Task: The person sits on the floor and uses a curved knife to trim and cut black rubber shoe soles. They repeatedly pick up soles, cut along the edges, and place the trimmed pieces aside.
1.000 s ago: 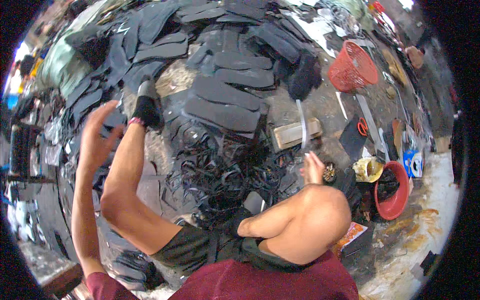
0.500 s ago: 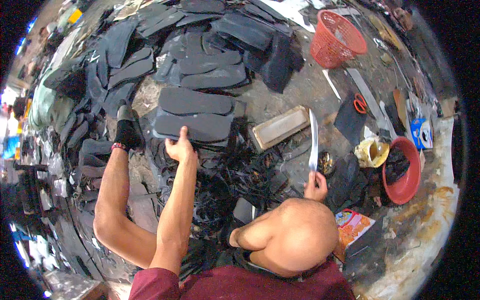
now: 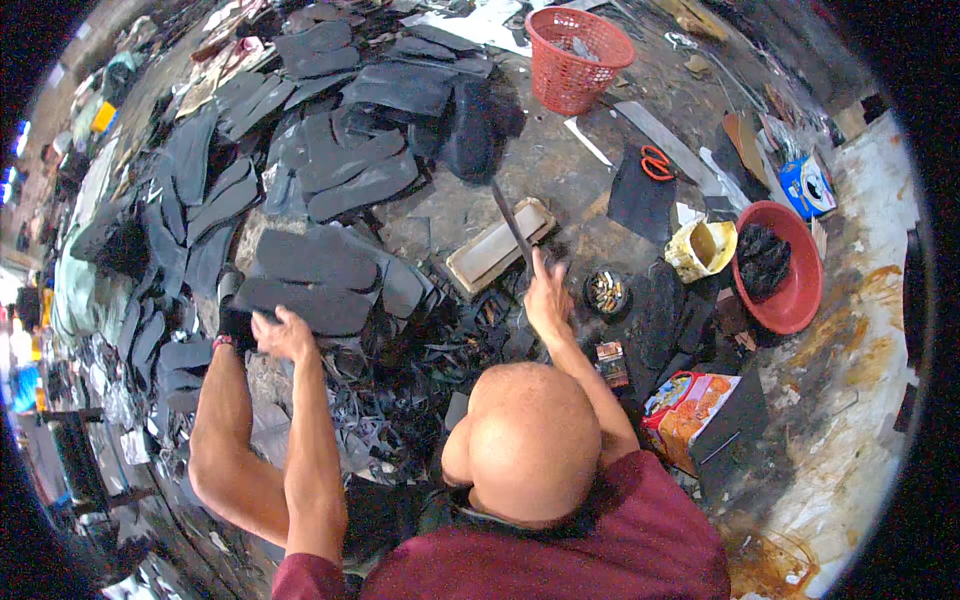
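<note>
Overhead view of a person seated on the ground among cut black rubber pieces. The left hand [image 3: 283, 333] lies palm-down, fingers spread and gripping nothing, on a dark sole-shaped rubber sheet [image 3: 305, 303] that lies flat at the near edge of a stack of similar sheets [image 3: 320, 258]. The right hand [image 3: 548, 298] is closed around the handle of a long knife [image 3: 510, 222], whose blade points away from the body and crosses a pale rectangular sharpening block [image 3: 498, 246]; whether the blade touches the block cannot be told from this angle. Black offcut strips [image 3: 400, 390] litter the floor between the hands. A red mesh basket [image 3: 578, 45] stands well apart at the top, a red basin [image 3: 790, 300] and orange-handled scissors [image 3: 655, 162] to the right.
</note>
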`<state>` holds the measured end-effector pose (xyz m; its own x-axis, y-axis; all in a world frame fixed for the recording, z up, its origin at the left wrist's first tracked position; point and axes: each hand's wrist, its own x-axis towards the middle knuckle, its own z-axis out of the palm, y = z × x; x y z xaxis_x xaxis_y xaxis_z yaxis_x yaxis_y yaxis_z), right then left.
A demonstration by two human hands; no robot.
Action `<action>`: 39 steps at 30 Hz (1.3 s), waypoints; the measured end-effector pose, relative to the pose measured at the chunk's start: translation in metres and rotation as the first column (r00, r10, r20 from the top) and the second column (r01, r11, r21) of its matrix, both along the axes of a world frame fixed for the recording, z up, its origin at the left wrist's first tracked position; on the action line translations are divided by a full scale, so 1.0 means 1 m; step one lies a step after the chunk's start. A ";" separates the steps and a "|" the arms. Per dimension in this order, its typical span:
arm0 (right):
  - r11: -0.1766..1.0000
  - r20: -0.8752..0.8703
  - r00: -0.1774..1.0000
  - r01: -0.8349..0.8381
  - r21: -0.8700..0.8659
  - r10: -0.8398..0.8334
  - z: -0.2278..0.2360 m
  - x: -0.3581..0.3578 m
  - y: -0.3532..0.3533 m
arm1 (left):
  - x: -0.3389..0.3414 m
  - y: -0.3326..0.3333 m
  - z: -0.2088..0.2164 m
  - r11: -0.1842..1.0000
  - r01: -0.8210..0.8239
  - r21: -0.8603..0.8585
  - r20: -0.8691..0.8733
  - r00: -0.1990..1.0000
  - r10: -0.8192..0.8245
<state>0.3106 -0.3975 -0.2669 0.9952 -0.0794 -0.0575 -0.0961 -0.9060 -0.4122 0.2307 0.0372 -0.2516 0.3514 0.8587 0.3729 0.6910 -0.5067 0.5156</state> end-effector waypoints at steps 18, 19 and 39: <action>0.765 0.301 0.914 -0.396 0.508 0.273 0.283 -0.192 -0.031 | -0.105 -0.079 0.221 0.471 0.624 -0.624 0.767 0.605 0.214; 0.757 0.262 0.877 -0.481 0.442 0.404 0.266 -0.199 -0.025 | -0.121 -0.081 0.231 0.438 0.632 -0.640 0.763 0.593 0.259; 0.538 0.127 0.673 -0.677 0.502 0.729 0.197 -0.246 0.080 | -0.227 -0.112 0.246 0.469 0.412 -0.781 0.589 0.736 0.334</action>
